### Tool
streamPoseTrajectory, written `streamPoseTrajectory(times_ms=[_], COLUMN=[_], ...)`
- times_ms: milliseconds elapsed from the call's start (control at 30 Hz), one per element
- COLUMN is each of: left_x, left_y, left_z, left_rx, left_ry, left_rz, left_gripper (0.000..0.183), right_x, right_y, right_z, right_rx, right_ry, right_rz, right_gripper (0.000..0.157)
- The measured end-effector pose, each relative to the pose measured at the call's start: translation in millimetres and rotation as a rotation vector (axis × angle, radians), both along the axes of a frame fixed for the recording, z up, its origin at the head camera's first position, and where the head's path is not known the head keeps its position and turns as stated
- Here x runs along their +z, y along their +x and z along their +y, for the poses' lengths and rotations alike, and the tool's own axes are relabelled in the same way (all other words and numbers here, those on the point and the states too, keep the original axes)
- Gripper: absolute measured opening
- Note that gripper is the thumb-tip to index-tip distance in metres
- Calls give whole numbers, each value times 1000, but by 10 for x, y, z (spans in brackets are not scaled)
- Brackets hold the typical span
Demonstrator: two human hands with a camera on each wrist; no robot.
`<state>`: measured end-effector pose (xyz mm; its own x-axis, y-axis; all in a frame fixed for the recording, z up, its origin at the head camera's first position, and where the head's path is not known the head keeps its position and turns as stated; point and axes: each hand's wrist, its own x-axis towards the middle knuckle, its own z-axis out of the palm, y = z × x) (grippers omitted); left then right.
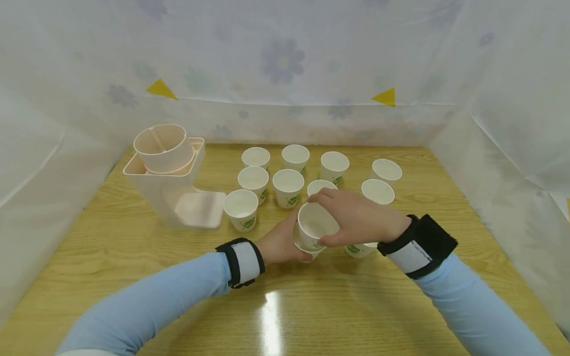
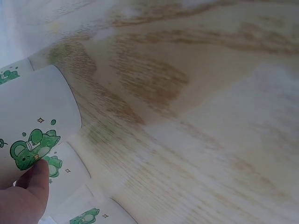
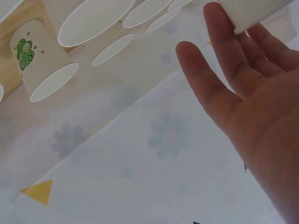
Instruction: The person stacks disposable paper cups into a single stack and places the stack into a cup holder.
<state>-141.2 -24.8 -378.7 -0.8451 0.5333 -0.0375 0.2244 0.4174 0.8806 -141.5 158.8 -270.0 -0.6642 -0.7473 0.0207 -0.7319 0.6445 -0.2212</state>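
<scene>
In the head view my left hand (image 1: 280, 242) grips a white paper cup (image 1: 313, 254) near the middle of the table. A second paper cup (image 1: 317, 225) sits partly inside it, tilted a little. My right hand (image 1: 356, 215) holds this upper cup, thumb on the near side and fingers on the far side. The left wrist view has a thumb or finger (image 2: 35, 193) against a cup with a green cartoon print (image 2: 35, 149). In the right wrist view the right fingers (image 3: 229, 56) are at a cup's edge (image 3: 257, 11); most of that cup is cut off.
Several upright paper cups stand in loose rows behind the hands, including one at the left (image 1: 241, 210) and one at the far right (image 1: 386, 170). Another cup (image 1: 358, 250) is partly hidden under the right wrist. A cream plastic holder (image 1: 165, 190) with a round container (image 1: 162, 153) stands at left.
</scene>
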Motion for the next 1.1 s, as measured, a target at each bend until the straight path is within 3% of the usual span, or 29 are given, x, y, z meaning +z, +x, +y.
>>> streamPoseTrajectory(times_ms=[333, 600, 900, 1100], left_x=[14, 28, 101, 96], left_y=[6, -46, -71, -111], left_z=[-4, -11, -44, -54], left_rx=[0, -84, -117, -158], left_ry=[-7, 1, -70, -93], left_rz=[-5, 41, -28, 3], left_gripper=[95, 82, 90, 93], right_x=[-33, -84, -115, -148], right_y=[-4, -16, -22, -26], right_z=[-26, -49, -39, -46], right_rx=[1, 6, 22, 54], right_ry=[33, 76, 87, 65], right_rz=[-21, -31, -35, -40], right_gripper=[66, 64, 67, 67])
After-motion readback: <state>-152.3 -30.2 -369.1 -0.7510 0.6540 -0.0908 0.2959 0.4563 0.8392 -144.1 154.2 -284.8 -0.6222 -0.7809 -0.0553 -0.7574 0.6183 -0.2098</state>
